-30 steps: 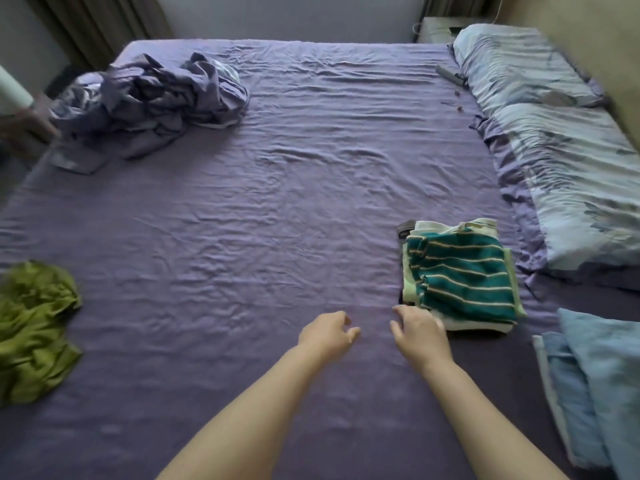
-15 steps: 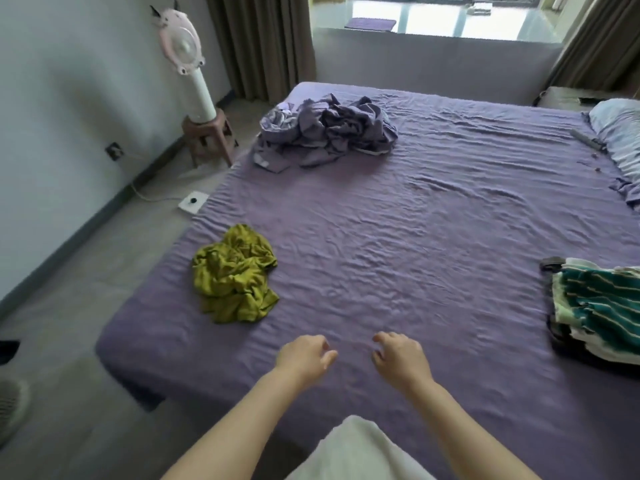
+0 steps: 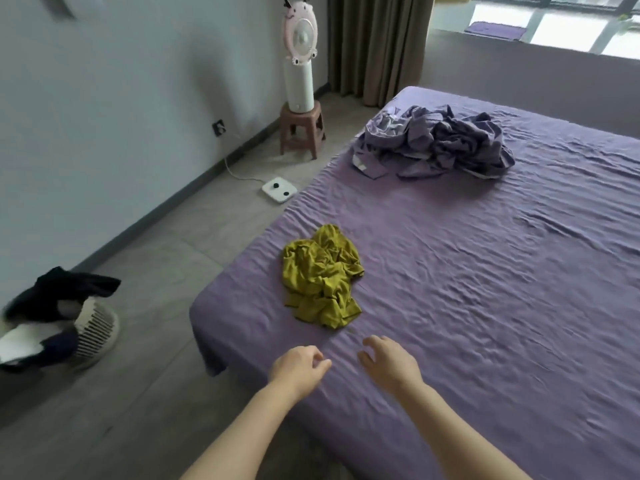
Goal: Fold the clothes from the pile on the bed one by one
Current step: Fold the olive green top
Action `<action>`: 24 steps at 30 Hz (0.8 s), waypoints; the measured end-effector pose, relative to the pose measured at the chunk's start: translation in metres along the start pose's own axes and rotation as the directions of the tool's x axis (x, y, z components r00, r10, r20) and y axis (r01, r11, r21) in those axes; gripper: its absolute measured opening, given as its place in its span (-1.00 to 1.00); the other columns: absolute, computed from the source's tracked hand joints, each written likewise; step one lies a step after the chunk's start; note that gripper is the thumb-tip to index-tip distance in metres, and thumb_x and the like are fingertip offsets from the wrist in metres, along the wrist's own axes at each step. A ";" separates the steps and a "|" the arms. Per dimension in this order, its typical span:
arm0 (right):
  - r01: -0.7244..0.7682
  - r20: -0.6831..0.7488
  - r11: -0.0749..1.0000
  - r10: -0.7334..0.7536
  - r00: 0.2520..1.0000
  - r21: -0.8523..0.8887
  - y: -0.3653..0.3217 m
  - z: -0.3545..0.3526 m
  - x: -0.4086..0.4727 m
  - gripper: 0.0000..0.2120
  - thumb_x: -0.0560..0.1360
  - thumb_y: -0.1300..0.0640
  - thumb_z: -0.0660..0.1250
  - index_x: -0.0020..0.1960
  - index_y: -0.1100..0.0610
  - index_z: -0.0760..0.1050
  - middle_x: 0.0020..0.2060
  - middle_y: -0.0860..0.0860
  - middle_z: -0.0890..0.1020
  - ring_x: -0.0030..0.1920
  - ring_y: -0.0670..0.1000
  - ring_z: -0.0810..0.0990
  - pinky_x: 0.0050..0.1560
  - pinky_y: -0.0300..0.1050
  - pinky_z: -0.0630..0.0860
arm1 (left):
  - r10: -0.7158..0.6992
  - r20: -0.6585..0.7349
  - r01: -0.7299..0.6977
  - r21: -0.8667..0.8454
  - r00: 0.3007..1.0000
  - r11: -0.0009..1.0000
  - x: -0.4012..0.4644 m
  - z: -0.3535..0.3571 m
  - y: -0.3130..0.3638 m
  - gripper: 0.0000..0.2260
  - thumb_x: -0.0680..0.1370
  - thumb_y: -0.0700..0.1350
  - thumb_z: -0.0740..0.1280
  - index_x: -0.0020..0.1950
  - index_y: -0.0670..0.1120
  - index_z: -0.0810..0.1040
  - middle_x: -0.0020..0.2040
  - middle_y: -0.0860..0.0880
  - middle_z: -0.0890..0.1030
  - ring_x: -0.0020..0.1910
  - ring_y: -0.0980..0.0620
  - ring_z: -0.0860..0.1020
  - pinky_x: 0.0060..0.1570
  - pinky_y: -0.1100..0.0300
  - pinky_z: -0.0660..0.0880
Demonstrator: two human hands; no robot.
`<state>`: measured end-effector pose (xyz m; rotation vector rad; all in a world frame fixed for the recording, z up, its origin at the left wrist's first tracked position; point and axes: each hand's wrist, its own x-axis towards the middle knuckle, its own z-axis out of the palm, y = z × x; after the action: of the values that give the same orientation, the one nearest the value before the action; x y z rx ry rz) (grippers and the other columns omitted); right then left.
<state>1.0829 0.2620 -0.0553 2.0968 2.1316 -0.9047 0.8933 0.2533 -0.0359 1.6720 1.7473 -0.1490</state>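
A crumpled olive-green garment (image 3: 322,277) lies near the left front corner of the bed with its purple sheet (image 3: 502,289). A heap of purple-grey fabric (image 3: 440,142) sits at the bed's far left corner. My left hand (image 3: 298,367) hovers over the front edge of the bed, fingers loosely curled, holding nothing. My right hand (image 3: 389,362) is beside it, a short way below the green garment, fingers loosely bent and empty. Neither hand touches the garment.
On the floor to the left stands a laundry basket (image 3: 91,332) with dark and white clothes draped on it. A pink fan (image 3: 299,60) stands on a brown stool (image 3: 301,131) by the wall. A white power strip (image 3: 280,190) lies near the bed's left edge.
The view has swung left: the folded striped stack and the pillows have gone out of frame, and the green garment now lies just ahead of my hands. Both hands stay empty.
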 end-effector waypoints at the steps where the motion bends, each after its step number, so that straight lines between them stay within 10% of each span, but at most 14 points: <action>1: 0.007 0.015 1.000 -0.007 1.000 0.001 -0.002 0.002 0.009 -0.65 0.57 -0.10 0.12 0.30 0.00 0.40 0.23 -0.02 0.49 0.25 0.03 0.45 0.10 -0.10 0.42 | -0.013 0.009 0.014 -0.006 1.000 1.000 0.006 -0.002 -0.002 -0.66 0.58 0.17 0.19 0.22 0.02 0.51 0.19 0.03 0.58 0.16 0.01 0.53 0.09 0.16 0.44; 15: -0.151 0.110 0.987 0.144 0.983 0.057 -0.027 0.000 0.145 -0.72 0.54 -0.14 0.14 0.06 0.04 0.43 0.07 0.00 0.55 0.12 0.05 0.51 -0.10 -0.11 0.42 | -0.067 0.075 0.073 -0.089 0.995 0.993 0.135 -0.063 -0.038 -0.67 0.57 0.15 0.21 0.20 0.01 0.54 0.15 0.02 0.59 0.15 0.00 0.53 0.07 0.16 0.43; 24: -0.453 0.129 0.837 0.435 0.891 0.306 -0.058 0.039 0.259 -0.59 0.56 -0.15 0.18 0.28 0.09 0.39 0.22 0.06 0.52 0.22 0.08 0.47 0.08 -0.07 0.41 | -0.027 0.105 0.046 -0.181 0.994 0.982 0.301 -0.096 -0.072 -0.75 0.56 0.05 0.28 0.15 -0.04 0.58 0.13 -0.03 0.59 0.11 0.01 0.54 0.10 0.19 0.46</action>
<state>0.9890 0.4862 -0.1689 2.5244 1.4290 -1.2933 0.8140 0.5431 -0.1571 1.4753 1.6636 -0.0860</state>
